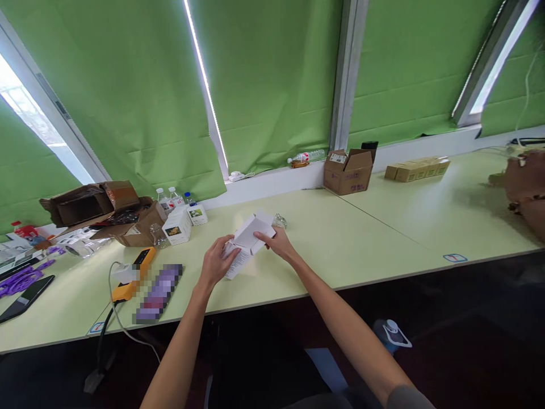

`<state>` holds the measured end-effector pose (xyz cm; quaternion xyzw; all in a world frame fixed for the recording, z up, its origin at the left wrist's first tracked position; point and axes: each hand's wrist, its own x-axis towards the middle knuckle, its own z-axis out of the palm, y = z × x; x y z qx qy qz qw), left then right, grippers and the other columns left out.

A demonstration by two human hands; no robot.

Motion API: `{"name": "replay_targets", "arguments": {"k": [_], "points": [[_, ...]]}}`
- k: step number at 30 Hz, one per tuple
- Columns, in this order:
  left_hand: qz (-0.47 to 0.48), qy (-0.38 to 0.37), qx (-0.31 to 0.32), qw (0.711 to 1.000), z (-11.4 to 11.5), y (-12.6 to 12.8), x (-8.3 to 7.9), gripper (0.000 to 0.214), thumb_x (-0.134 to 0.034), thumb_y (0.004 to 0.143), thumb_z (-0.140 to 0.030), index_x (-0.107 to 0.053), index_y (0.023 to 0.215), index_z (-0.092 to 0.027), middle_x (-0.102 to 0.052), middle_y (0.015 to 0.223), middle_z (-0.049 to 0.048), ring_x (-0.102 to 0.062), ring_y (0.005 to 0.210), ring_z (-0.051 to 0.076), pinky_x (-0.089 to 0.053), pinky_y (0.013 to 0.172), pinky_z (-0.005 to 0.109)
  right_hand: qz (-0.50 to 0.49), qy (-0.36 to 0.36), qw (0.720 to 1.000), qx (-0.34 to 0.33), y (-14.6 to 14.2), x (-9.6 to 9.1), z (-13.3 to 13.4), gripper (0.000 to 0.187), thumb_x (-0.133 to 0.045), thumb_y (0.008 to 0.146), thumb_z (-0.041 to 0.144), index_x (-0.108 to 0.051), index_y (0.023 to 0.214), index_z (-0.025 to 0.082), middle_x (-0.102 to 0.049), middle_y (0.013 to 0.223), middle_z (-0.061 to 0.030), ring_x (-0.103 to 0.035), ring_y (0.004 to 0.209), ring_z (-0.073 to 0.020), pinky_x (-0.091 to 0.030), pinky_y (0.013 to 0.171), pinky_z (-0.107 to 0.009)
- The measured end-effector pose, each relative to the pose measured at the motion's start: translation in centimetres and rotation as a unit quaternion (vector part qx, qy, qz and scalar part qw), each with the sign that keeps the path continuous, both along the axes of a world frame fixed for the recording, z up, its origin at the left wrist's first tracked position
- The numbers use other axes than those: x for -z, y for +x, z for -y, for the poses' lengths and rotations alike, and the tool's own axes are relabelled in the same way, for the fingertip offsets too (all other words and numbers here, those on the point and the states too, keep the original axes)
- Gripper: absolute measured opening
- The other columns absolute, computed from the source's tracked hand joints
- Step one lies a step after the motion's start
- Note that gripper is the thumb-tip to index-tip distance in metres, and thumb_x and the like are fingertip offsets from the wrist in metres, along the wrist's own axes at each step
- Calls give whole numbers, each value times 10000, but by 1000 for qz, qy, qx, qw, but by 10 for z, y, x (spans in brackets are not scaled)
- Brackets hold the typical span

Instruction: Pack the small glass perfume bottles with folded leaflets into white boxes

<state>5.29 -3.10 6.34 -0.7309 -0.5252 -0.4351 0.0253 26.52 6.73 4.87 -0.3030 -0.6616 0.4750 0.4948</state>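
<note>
Over the pale green table, both my hands grip a small white carton [251, 234] with its flaps unfolded and printed text on its lower side. My left hand [218, 260] pinches the carton's left side. My right hand [279, 243] holds the right side, its thumb lying across the white panel. Just behind the carton sits a small clear, crinkled thing [280, 221], partly hidden, whose kind I cannot make out. To the left stand several white boxes [177, 225] in a row and one more white box [197, 215] with a green picture.
Left on the table [340, 238] are open cardboard boxes [89, 204], bottles, an orange power strip [135, 274] with a cable and a pixelated flat item [158, 292]. Behind stand a brown carton [348, 171] and several yellowish boxes [417, 169]. A large bottle [389, 335] is below the edge.
</note>
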Motion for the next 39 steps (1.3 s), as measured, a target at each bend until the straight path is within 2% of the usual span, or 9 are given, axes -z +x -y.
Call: {"name": "replay_targets", "arguments": {"k": [8,14,21,27,34,39], "points": [[-21,25,34,999,3,2,-8,224,-559,883,-343,-603,1069,-228,-650,1089,65,-625,960,175,-508,816,306,-39,-21,999,-14,-1,-1,1,494,-682,697,597,-649,889,143,-638,708,-46,-546,545,-127,-433,414,-225],[7,-13,16,1000,3,1,-6,324,-582,855,-382,-585,1143,-232,-666,1092,67,-643,898,173,-524,749,291,-27,-23,999,10,-3,1,1,503,-703,680,589,-654,908,144,-609,618,-16,-507,478,-114,-394,380,-223],[-18,-55,15,998,5,5,-7,417,-577,845,-424,-531,1224,-256,-675,1081,38,-641,785,150,-499,694,263,-37,-14,999,6,-2,-5,6,496,-728,662,557,-668,922,139,-655,701,-47,-558,547,-138,-435,411,-235],[-10,-70,12,997,5,7,-8,495,-576,842,-441,-481,1290,-253,-671,1030,41,-649,793,161,-485,654,253,-49,-5,998,-31,-4,-3,6,459,-764,633,503,-674,889,132,-673,751,-58,-580,591,-147,-468,432,-243],[9,-68,10,998,3,3,-3,476,-567,845,-453,-495,1265,-242,-661,933,31,-606,662,127,-460,600,240,-33,3,996,-77,-6,-5,8,461,-772,613,496,-680,875,128,-684,793,-69,-598,637,-159,-503,450,-243],[31,-63,6,997,1,2,0,485,-586,830,-464,-491,1253,-246,-660,896,20,-603,654,128,-459,595,239,-29,-6,996,-88,-6,-7,9,452,-764,619,506,-690,843,121,-693,796,-84,-615,636,-171,-540,463,-266]]}}
